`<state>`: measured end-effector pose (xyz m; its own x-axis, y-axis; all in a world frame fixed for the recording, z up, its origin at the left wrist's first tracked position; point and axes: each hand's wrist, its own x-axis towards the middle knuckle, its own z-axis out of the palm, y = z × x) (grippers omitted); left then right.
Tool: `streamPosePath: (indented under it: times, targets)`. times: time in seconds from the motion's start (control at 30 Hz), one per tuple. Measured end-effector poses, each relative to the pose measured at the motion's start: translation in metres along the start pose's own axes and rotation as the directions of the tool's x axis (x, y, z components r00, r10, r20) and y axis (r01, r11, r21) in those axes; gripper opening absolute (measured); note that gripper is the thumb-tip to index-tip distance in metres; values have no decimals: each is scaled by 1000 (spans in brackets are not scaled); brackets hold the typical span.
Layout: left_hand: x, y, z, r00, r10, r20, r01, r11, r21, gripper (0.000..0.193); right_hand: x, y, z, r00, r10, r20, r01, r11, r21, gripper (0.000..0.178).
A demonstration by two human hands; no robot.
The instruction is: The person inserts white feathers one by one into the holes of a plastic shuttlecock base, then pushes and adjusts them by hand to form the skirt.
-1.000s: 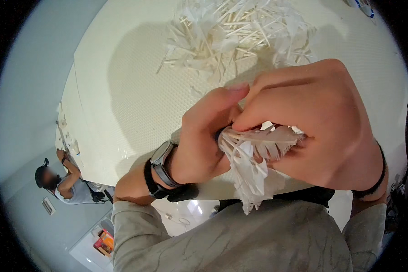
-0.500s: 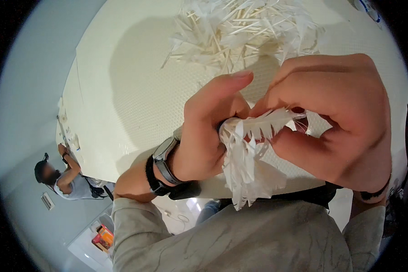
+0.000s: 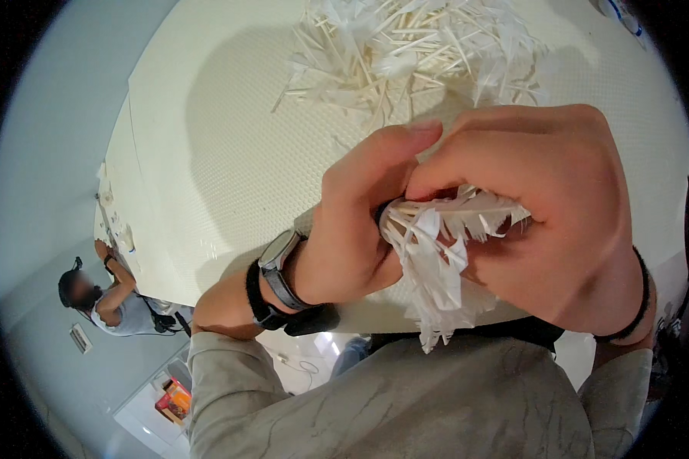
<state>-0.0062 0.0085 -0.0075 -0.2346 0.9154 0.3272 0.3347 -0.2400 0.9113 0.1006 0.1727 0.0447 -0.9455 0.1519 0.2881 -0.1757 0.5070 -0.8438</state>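
Two bare hands fill the middle of our head view, nearly touching above the near edge of a cream, fine-textured table [image 3: 230, 161]. Our left hand [image 3: 348, 237] is curled closed around a bunch of white feathers [image 3: 436, 271], its thumb raised and pointing toward the right hand. The bunch sticks out of that fist and droops toward us, its lower tips in front of our grey shirt [image 3: 406, 398]. Our right hand [image 3: 555, 210] closes its fingers about one white feather [image 3: 482, 213] that lies sideways across the top of the bunch. A dark band shows where the quills enter the left fist; we cannot tell what it is. We wear a watch [image 3: 280, 250] on our left wrist. Beyond our hands, a loose heap of white feathers and pale quills [image 3: 413, 57] lies on the table. Far left, we see another person [image 3: 119, 310] at the table's edge.
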Motion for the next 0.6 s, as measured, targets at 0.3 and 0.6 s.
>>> streamPosePath:
  times: [0.3, 0.6]
  targets:
    - [1, 0, 2, 1000, -10, 2, 10, 1000, -8, 70, -1, -5, -2, 1000, 25, -1, -25, 997, -72, 23]
    - [2, 2, 3, 1000, -20, 5, 20, 1000, -12, 69, -1, -2, -2, 998, -47, 45, 55, 982, -180, 26]
